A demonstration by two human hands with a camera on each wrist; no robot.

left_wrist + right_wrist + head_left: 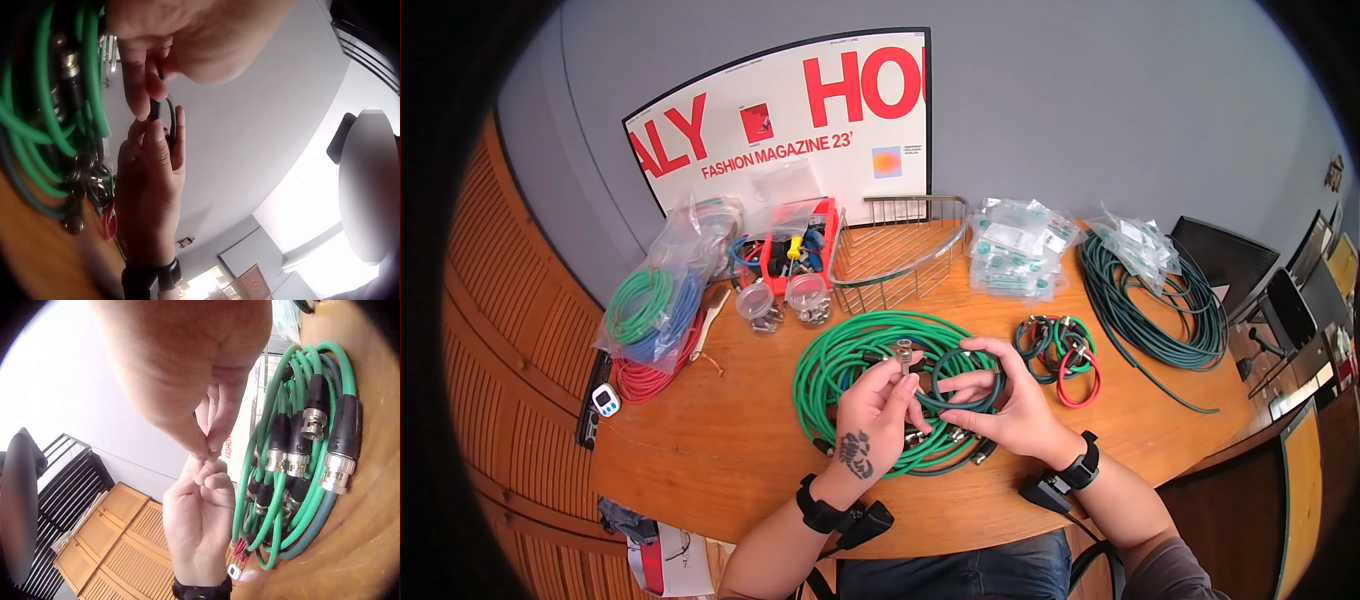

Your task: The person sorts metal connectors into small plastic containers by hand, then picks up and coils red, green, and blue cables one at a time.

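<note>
My left hand (872, 418) pinches one end of a short dark green cable close to its silvery BNC connector (905, 352), which points up. With thumb and fingers curled, my right hand (1022, 408) holds the cable's small round loop (936, 386). Both hands are raised over a big coil of bright green cables (815, 365). In the right wrist view, black-sleeved metal BNC connectors (337, 469) lie along that coil. The fingertips of both hands come close together in the left wrist view, where the fingers hide most of the held cable.
Small looped cables (1060, 345) lie to the right, before a large dark green coil (1200, 330). Bagged parts (1015, 250), a wire basket (900, 255) and a red bin (825, 225) stand behind. Bagged cables (645, 310) and a white timer (605, 400) are left.
</note>
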